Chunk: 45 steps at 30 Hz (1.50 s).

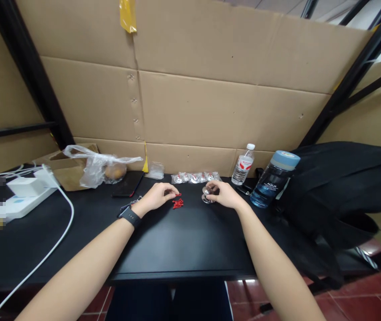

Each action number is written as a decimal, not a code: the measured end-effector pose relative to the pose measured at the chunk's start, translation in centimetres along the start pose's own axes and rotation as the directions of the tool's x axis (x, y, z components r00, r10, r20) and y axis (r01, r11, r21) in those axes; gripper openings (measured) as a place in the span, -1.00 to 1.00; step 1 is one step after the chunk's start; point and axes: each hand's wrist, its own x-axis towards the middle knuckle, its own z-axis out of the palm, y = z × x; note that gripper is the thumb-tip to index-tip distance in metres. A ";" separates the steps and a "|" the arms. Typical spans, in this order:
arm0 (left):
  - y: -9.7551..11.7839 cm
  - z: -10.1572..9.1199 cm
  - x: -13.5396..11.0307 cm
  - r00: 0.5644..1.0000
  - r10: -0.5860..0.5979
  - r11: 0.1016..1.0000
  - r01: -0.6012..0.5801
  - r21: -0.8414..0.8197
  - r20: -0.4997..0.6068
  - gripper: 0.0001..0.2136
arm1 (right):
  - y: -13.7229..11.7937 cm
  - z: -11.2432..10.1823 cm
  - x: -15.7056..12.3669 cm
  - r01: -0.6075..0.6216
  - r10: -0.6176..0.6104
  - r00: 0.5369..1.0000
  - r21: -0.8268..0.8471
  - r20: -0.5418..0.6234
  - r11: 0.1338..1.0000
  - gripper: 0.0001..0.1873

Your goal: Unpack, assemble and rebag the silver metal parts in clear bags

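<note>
Left hand (157,196): I find the thumb and forefinger pressed together at the tips, apparently pinching one red strand (178,194). The heap of red cords (178,204) lies on the counter (180,240) just on the near side of those fingertips. I judge that a light pinch, drawn straight up, would best part one strand from its tangled neighbours.

Right hand (225,195): the fingers curve round a shiny round piece (206,190) and appear to pinch it between thumb and fingertips. A second shiny disc (206,199) sits directly beneath; whether the two touch, I cannot tell. Gripping the upper one by its rim, with a level lift, should leave the lower undisturbed; smooth metal may slip under a loose hold.

Surroundings: a row of wrapped pieces (195,178) lies just beyond the right fingers, a water bottle (243,166) farther out to their right. I recommend keeping the right wrist low and short in its sweep.
</note>
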 end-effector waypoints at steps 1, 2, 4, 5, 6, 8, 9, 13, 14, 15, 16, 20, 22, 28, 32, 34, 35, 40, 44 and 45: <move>-0.2 0.1 0.0 0.999 0.018 1.000 -0.018 0.019 0.027 -0.85 | 0.5 -0.3 -0.1 -0.019 0.020 0.999 -0.035 0.042 0.999 -0.64; -0.5 0.2 -0.1 0.998 0.031 0.999 -0.032 0.030 0.048 -0.84 | 1.0 -0.5 -0.1 -0.034 0.038 0.996 -0.058 0.081 0.998 -0.65; -1.0 0.6 -0.1 0.995 0.051 0.998 -0.055 0.041 0.087 -0.83 | 1.6 -0.6 -0.1 -0.044 0.057 0.988 -0.089 0.145 0.995 -0.65; -1.2 0.7 -0.1 0.993 0.058 0.997 -0.063 0.044 0.101 -0.82 | 1.7 -0.5 -0.1 -0.041 0.058 0.984 -0.100 0.167 0.994 -0.65; -1.3 0.9 -0.1 0.992 0.063 0.997 -0.068 0.045 0.111 -0.81 | 1.9 -0.4 0.0 -0.036 0.055 0.982 -0.109 0.181 0.993 -0.64; -1.1 1.0 -0.1 0.991 0.067 0.997 -0.072 0.037 0.116 -0.79 | 2.0 -0.2 0.0 -0.029 0.053 0.981 -0.126 0.186 0.992 -0.64; -0.8 1.1 -0.1 0.992 0.070 0.997 -0.073 0.032 0.109 -0.78 | 2.0 -0.1 0.1 -0.032 0.056 0.982 -0.133 0.182 0.991 -0.64; 0.4 1.2 -0.3 0.994 0.093 0.994 -0.096 0.060 0.062 -0.73 | 2.2 0.3 0.2 -0.038 0.058 0.985 -0.121 0.165 0.992 -0.62; 0.6 1.3 -0.3 0.993 0.102 0.991 -0.107 0.083 0.067 -0.68 | 2.2 0.4 0.2 -0.033 0.052 0.986 -0.115 0.161 0.993 -0.62; 0.7 1.4 -0.3 0.991 0.108 0.987 -0.116 0.109 0.077 -0.64 | 2.2 0.5 0.2 -0.026 0.043 0.987 -0.108 0.155 0.994 -0.62; 0.8 1.6 -0.3 0.990 0.111 0.983 -0.122 0.134 0.090 -0.63 | 2.2 0.6 0.2 -0.018 0.033 0.988 -0.103 0.150 0.995 -0.62; 0.7 2.0 -0.3 0.988 0.112 0.975 -0.129 0.183 0.103 -0.77 | 2.0 1.0 0.3 0.015 -0.003 0.990 -0.087 0.140 0.996 -0.62; 0.6 2.0 -0.2 0.986 0.121 0.973 -0.140 0.184 0.111 -0.82 | 2.0 1.1 0.3 0.029 -0.017 0.990 -0.085 0.139 0.996 -0.63; 0.5 1.1 -0.4 0.988 0.095 0.973 -0.117 0.199 0.119 -0.83 | 1.5 1.2 0.3 0.086 -0.071 0.985 -0.093 0.159 0.992 -0.60; 0.4 0.2 -0.5 0.992 0.042 0.960 -0.073 0.269 0.117 -0.85 | 1.0 0.9 0.1 0.086 -0.068 0.984 -0.104 0.167 0.991 -0.61; 0.3 -0.3 -0.6 0.994 0.027 0.952 -0.058 0.299 0.109 -0.85 | 0.7 0.7 0.0 0.069 -0.051 0.983 -0.099 0.178 0.993 -0.63; 0.2 -0.5 -0.6 0.994 0.023 0.950 -0.054 0.306 0.103 -0.86 | 0.6 0.7 0.0 0.065 -0.046 0.982 -0.098 0.185 0.993 -0.64; -0.4 -1.1 -0.9 0.997 0.001 0.947 -0.027 0.321 0.079 -0.87 | 0.3 0.7 -0.1 0.065 -0.043 0.977 -0.102 0.207 0.993 -0.66; -0.8 -1.4 -1.0 0.998 -0.004 0.963 -0.013 0.271 0.060 -0.88 | 0.2 0.7 -0.3 0.080 -0.054 0.972 -0.108 0.227 0.991 -0.64; -0.8 -1.5 -1.0 0.998 -0.002 0.966 -0.014 0.259 0.063 -0.88 | 0.2 0.6 -0.4 0.073 -0.043 0.973 -0.123 0.228 0.990 -0.65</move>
